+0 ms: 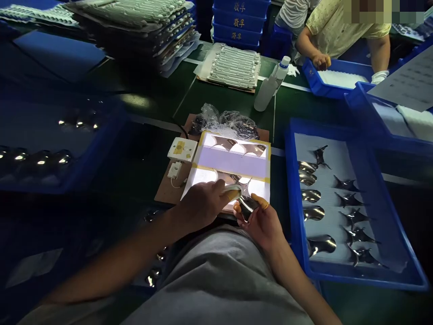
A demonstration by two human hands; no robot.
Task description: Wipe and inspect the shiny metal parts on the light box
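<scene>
My left hand (204,203) is closed around a pale, oval-rimmed object (232,188) whose kind I cannot make out. Its rim lies against or just above a shiny curved metal piece (248,205), which my right hand (265,221) grips between thumb and fingers. Yellow finger covers show on both hands. Behind them is a lit white panel with yellow tape edges (233,161). Printed pictures of curved metal parts (252,149) lie along its top, and more shapes, partly hidden by my hands, lie lower down.
On the right, a blue tray (394,253) holds several curved and pointed metal pieces. Another blue tray (67,183) with shiny parts stands left. Crumpled plastic bags (233,123), a spray bottle (270,85) and stacked sheets (233,67) sit beyond the panel. A co-worker's hand (321,61) is over a far tray.
</scene>
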